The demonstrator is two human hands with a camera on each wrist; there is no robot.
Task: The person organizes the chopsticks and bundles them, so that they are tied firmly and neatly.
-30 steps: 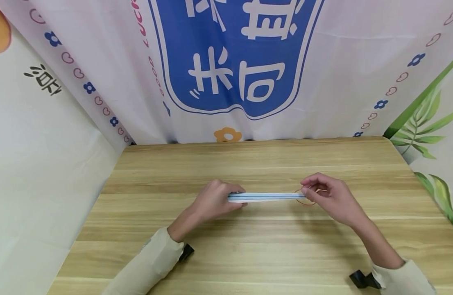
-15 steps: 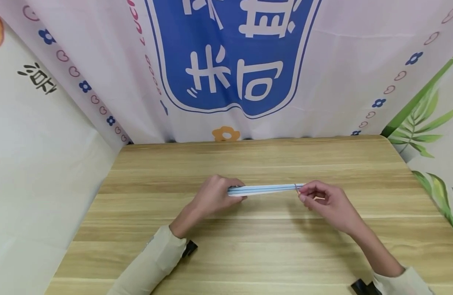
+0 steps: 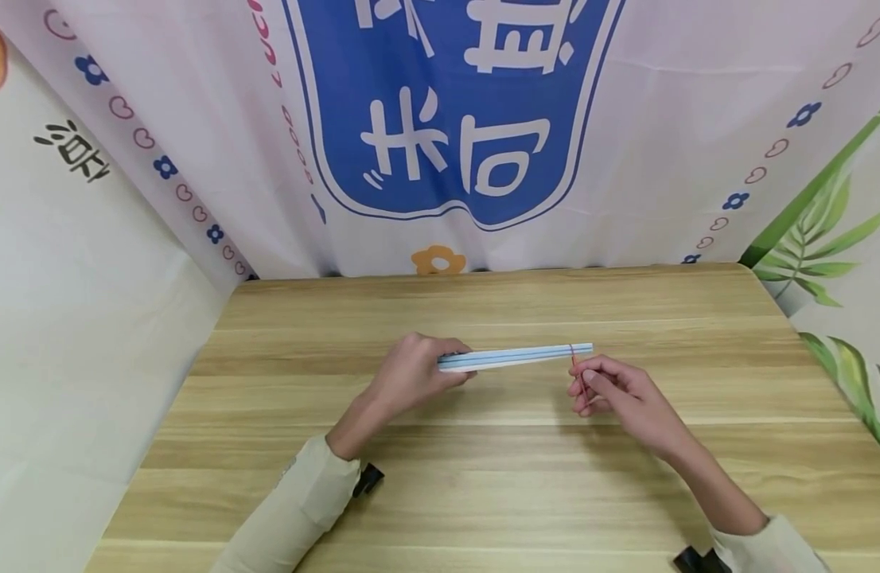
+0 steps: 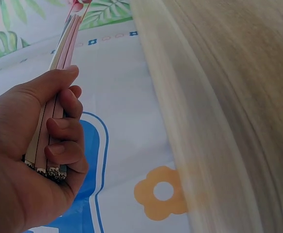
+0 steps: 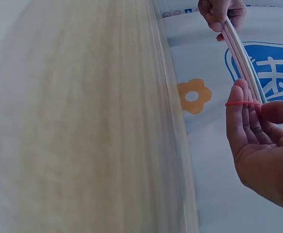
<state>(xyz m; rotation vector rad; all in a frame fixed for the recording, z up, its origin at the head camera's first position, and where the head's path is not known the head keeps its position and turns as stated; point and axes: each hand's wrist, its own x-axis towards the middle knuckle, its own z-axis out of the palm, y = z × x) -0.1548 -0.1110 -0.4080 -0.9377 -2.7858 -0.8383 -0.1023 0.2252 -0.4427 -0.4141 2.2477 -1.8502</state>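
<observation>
Left hand (image 3: 411, 374) curled round near end of straw bundle (image 3: 515, 356), right hand (image 3: 619, 394) pinching red rubber band (image 3: 574, 362) looped at bundle's far end, above wooden table (image 3: 483, 477)

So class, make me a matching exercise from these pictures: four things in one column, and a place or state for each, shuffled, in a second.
Things:
1. left hand
2. right hand
3. red rubber band
4. wooden table

Places or states:
A. looped round the bundle near its free end
B. grips one end of the bundle of straws
C. beneath both hands
D. pulls the band with its fingers

Pairs: 1-B, 2-D, 3-A, 4-C
</observation>
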